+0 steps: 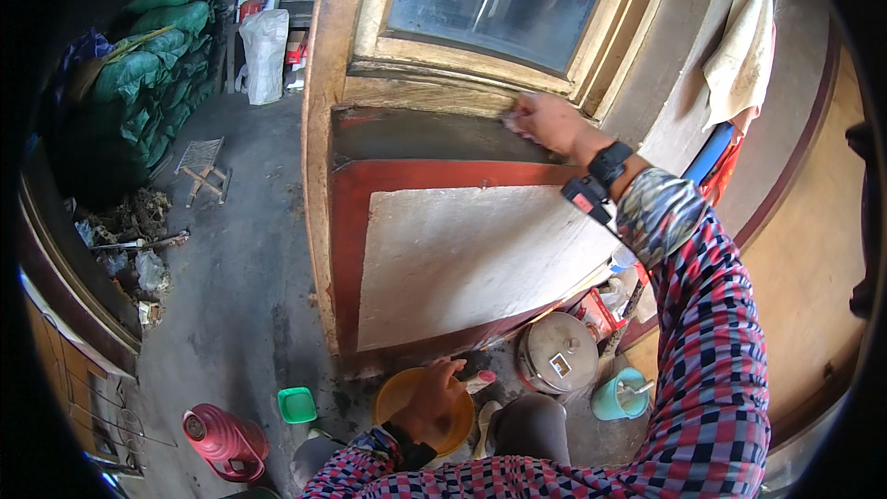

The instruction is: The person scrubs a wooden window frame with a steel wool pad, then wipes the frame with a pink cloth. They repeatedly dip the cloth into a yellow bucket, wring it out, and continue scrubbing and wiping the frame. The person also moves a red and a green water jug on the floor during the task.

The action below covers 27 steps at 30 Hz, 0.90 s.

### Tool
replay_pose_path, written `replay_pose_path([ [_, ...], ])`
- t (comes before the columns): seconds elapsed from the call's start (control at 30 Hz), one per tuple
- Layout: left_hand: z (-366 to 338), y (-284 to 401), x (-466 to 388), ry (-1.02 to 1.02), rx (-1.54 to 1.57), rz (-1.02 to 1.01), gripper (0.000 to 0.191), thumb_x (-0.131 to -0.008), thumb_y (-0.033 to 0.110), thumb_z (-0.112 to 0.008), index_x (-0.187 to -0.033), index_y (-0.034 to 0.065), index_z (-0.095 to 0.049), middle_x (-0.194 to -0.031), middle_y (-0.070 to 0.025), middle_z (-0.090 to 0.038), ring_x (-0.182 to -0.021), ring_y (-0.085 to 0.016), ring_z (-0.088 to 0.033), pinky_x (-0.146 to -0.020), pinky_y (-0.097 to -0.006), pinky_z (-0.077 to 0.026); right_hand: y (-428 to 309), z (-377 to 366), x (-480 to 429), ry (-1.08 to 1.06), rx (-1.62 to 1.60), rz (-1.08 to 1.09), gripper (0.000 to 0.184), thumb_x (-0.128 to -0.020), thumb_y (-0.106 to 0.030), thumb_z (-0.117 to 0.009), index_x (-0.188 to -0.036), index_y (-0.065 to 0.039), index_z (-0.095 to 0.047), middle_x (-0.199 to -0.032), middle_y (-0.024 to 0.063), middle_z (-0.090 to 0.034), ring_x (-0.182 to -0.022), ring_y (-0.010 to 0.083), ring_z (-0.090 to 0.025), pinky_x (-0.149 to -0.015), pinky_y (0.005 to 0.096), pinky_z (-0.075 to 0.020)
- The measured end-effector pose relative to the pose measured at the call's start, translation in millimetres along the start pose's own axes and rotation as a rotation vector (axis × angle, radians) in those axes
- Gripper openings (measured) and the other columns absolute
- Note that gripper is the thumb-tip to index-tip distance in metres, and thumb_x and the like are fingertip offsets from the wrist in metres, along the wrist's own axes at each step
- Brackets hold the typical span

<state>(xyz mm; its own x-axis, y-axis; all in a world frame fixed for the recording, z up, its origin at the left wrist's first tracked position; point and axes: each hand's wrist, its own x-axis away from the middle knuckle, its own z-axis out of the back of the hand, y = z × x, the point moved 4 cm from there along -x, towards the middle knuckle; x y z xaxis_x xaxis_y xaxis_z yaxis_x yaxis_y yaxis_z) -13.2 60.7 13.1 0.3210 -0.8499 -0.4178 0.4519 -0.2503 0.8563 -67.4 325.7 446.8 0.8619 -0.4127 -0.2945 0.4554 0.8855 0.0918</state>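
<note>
My right hand (544,125) is closed around a small crumpled cloth (511,123), pressed to the sill below the glass window (499,3) in its wooden frame (443,97). A dark watch-like device is strapped to that wrist. Lower down, my left hand (433,402) hangs with its fingers apart and nothing seen in it. Beneath it on the floor is an orange-yellow basin (395,395), partly hidden by the hand. A pink-ended object (481,380) lies by the basin's right side; its kind is unclear.
A lidded metal pot (558,350) and a turquoise bucket (620,398) stand at the lower right. A green plastic dish (297,405) and a red thermos flask (225,440) are at the lower left. Beyond are a folding stool (204,166) and stacked green sacks (159,48). Towels (745,48) hang at right.
</note>
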Motion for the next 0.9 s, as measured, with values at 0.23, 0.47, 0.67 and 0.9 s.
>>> replay_pose_path([
  [0.23,17,-6,10,0.01,0.0,0.076,0.043,-0.082,0.012,-0.067,-0.123,0.0044,-0.058,-0.117,-0.0135,-0.062,-0.116,-0.032,-0.053,-0.103,-0.0416,-0.04,85,3,20,-0.064,0.183,-0.331,0.028,-0.079,-0.02,-0.06,-0.096,0.0,-0.071,-0.097,0.0249,-0.068,-0.094,0.0377,-0.067,-0.078,0.0455,-0.0511],
  [0.47,7,-11,2,0.089,0.121,0.102,0.045,-0.08,0.013,-0.07,-0.122,0.0021,-0.058,-0.11,-0.0168,-0.063,-0.108,-0.034,-0.056,-0.098,-0.0432,-0.042,-54,-1,-24,-0.037,0.218,-0.008,0.019,-0.081,-0.018,-0.06,-0.085,-0.001,-0.068,-0.085,0.0217,-0.066,-0.082,0.0343,-0.066,-0.068,0.0431,-0.0503],
  [0.67,-7,-22,-4,0.021,0.121,0.2,0.045,-0.083,0.016,-0.069,-0.125,0.0061,-0.058,-0.115,-0.0146,-0.063,-0.112,-0.033,-0.055,-0.099,-0.0406,-0.043,-159,7,-35,0.002,-0.023,0.263,0.022,-0.083,-0.017,-0.058,-0.096,-0.001,-0.066,-0.093,0.0254,-0.066,-0.092,0.0423,-0.063,-0.08,0.0463,-0.0491],
  [0.9,-13,-27,-6,0.015,0.115,0.193,0.044,-0.082,0.016,-0.07,-0.123,0.0058,-0.059,-0.117,-0.0146,-0.063,-0.111,-0.032,-0.056,-0.097,-0.0403,-0.044,-91,7,-11,0.009,0.084,0.353,0.012,-0.086,-0.014,-0.061,-0.093,-0.004,-0.06,-0.089,0.0201,-0.064,-0.088,0.0388,-0.062,-0.076,0.0441,-0.0483],
])
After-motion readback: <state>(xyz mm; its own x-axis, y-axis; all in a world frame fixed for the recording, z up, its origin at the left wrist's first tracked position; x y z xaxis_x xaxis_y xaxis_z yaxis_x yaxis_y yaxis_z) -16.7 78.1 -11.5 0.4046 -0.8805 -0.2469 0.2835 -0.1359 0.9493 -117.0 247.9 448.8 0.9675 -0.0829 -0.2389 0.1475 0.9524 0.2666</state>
